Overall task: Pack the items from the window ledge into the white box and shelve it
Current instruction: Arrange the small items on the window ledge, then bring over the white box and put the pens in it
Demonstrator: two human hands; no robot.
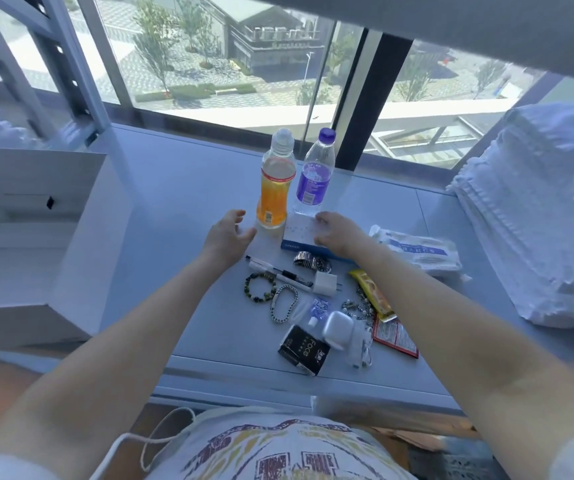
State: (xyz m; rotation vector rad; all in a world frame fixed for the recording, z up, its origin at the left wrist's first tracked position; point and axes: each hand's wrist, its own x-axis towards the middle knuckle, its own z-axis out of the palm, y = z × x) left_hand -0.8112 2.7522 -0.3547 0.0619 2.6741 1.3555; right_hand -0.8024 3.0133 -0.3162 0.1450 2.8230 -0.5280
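Note:
On the window ledge [188,202] lies a small white box [301,230] with a blue side. My right hand [339,233] rests on its right part, fingers bent over the top. My left hand [226,235] hovers with relaxed fingers just left of an orange drink bottle [276,188], holding nothing. A purple-labelled water bottle [315,174] stands behind the box. Nearer me lie a watch [313,261], a pen [278,271], two bracelets [261,287], a white charger plug [323,282], an earbud case [337,329], a black tissue pack [304,349] and snack packets [373,296].
A pack of wipes [420,251] lies right of the box. White bedding [538,209] is piled at the ledge's right end. A white cabinet [36,230] stands at the left, with a metal ladder frame [64,64] behind it. Window glass runs along the back.

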